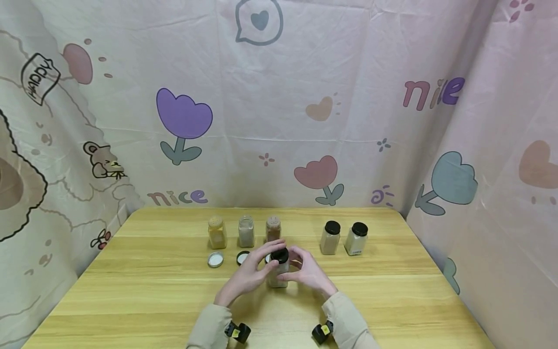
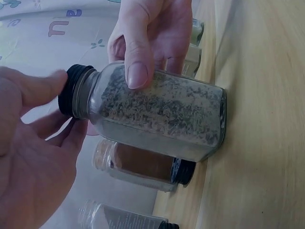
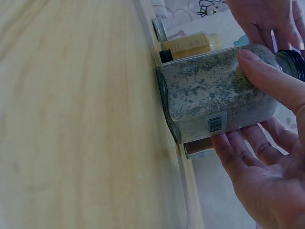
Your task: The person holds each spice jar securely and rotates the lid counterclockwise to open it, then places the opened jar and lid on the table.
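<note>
A square glass jar (image 1: 277, 280) of grey-green dried flakes stands upright at the table's middle. On top of it is a black screw lid (image 2: 72, 90). My left hand (image 1: 251, 272) pinches the lid between thumb and fingers. The right hand (image 1: 308, 269) grips the jar's body, thumb on the near face and fingers behind, as the right wrist view shows. A barcode label (image 3: 217, 122) is stuck low on the glass. Right behind stands an uncapped jar of brown powder (image 1: 273, 230), its lid (image 1: 268, 259) partly hidden by my left hand.
Uncapped jars of yellow powder (image 1: 217, 233) and pale grey contents (image 1: 246, 232) stand at the back left, with loose lids (image 1: 215, 260) lying in front. At the back right are two black-capped jars (image 1: 330, 238) of pale contents. A printed curtain (image 1: 244, 116) hangs behind the wooden table (image 1: 144, 291).
</note>
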A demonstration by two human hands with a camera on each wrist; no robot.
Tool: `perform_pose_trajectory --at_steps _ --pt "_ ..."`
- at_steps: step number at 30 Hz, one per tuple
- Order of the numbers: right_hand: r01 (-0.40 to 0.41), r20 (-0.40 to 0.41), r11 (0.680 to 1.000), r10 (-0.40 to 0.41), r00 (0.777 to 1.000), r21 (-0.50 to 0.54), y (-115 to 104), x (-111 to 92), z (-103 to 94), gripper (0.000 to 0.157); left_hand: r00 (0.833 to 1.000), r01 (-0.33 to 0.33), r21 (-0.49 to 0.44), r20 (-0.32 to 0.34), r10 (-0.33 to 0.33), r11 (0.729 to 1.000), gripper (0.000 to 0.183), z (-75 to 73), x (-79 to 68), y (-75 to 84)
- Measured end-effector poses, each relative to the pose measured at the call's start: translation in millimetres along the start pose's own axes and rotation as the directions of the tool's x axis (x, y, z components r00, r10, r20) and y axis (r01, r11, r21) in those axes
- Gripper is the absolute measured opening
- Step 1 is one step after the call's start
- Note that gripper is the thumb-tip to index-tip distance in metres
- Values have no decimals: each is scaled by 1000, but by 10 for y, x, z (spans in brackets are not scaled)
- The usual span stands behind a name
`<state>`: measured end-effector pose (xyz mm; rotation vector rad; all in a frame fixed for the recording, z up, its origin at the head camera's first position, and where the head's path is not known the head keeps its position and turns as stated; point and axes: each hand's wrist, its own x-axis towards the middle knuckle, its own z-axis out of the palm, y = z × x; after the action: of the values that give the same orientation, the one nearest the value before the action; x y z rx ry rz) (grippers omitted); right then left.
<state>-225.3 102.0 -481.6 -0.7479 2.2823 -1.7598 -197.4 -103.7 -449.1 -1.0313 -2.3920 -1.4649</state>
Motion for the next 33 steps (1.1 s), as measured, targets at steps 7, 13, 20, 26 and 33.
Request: perform_pose_trajectory --at_steps 7,13,20,26,33 --pt "4 1 1000 -4 1000 11 5 -5 -1 52 995 -11 38 -95 14 999 41 -2 10 4" --pt "13 0 1000 -13 1000 8 6 -7 -4 51 979 35 78 -205 -18 996 48 52 31 11" --pt "2 5 1000 -2 1000 10 9 -2 -1 50 995 28 75 -99 -21 997 46 31 9 6" --pt "0 -6 1000 0 1000 3 10 2 0 51 999 22 12 24 -23 1000 42 -11 -8 2" --pt "9 -1 1000 -9 1000 5 5 -3 -4 52 992 0 81 -123 10 997 39 16 11 -16"
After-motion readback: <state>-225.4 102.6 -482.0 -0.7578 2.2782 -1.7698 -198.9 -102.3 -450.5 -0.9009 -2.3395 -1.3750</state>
